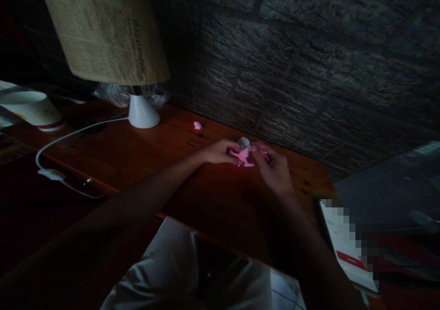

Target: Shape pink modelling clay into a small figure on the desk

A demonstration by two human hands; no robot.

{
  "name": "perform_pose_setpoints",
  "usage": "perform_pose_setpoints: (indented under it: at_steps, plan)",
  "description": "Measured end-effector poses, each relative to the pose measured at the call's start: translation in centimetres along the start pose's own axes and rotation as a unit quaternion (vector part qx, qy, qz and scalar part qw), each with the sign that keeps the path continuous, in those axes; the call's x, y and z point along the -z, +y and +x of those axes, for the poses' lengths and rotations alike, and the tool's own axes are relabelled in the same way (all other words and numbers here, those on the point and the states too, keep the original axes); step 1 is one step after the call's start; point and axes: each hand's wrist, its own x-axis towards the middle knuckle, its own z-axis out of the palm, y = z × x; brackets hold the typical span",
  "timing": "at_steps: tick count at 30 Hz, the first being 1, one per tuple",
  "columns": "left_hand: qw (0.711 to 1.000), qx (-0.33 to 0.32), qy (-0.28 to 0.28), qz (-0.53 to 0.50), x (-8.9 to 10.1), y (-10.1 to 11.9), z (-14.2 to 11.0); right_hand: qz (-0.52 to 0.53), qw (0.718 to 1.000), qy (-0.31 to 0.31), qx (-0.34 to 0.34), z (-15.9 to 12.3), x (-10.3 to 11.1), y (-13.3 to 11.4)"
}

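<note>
Over the wooden table, my left hand (219, 153) is closed on a small pink figure (244, 154) with thin limb-like parts sticking out. What the figure is made of I cannot make out. Close on its right, my right hand (276, 170) has its fingers curled, and another pink piece (264, 155) shows inside them. The thumb and fingertip of that hand are pinched beside a small whitish object (244, 142) behind the figure; whether they touch it is unclear. A separate pink lump (197, 125) lies farther back on the table.
A lamp (143, 113) with a newsprint shade stands on the wooden table (178, 149) at left, its white cord (68, 132) trailing over the edge. Beyond it is a paper cup (30, 110). A tablet-like bright screen (340, 236) lies at right. A brick-patterned wall (292, 62) borders the back.
</note>
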Motion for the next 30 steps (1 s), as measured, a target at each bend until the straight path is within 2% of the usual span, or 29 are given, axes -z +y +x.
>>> perform_pose_setpoints:
  at_steps: [3,10,14,17,18,20,22,24,25,27,30]
  plan:
    - [1.000,0.016,-0.003,0.000,0.0,0.3,-0.1,0.003,0.999,0.024,-0.024,-0.3,0.9,0.4]
    - [1.000,0.022,-0.008,0.002,0.0,0.4,-0.4,-0.021,0.993,0.026,-0.110,-0.1,3.2,2.4]
    - [0.999,0.025,-0.023,-0.019,1.3,1.2,-0.8,0.075,0.985,0.006,-0.154,0.2,3.6,2.7]
    - [0.998,0.056,-0.024,-0.028,3.0,2.3,-1.2,0.137,0.976,-0.021,-0.168,0.4,3.7,2.5]
    - [0.998,0.053,0.010,-0.025,3.5,2.6,-1.2,0.144,0.974,-0.029,-0.172,0.4,3.8,2.4]
    - [0.991,0.020,0.133,-0.012,4.2,2.9,-1.0,0.130,0.974,-0.041,-0.183,0.4,4.0,2.2]
    - [0.969,-0.011,0.248,-0.004,4.6,2.8,-0.6,0.102,0.975,-0.048,-0.192,0.4,4.2,1.9]
    - [0.945,-0.033,0.326,0.006,4.6,2.5,-0.2,0.092,0.977,-0.033,-0.187,0.3,4.2,1.7]
    - [0.938,-0.038,0.344,0.013,4.4,2.4,-0.1,0.097,0.978,-0.019,-0.181,0.4,4.3,1.6]
    - [0.942,-0.039,0.333,0.023,4.0,2.1,0.0,0.122,0.978,0.008,-0.168,0.4,4.2,1.6]
    - [0.974,-0.013,0.224,0.014,3.3,2.0,-0.1,0.188,0.967,0.018,-0.169,0.6,4.3,1.9]
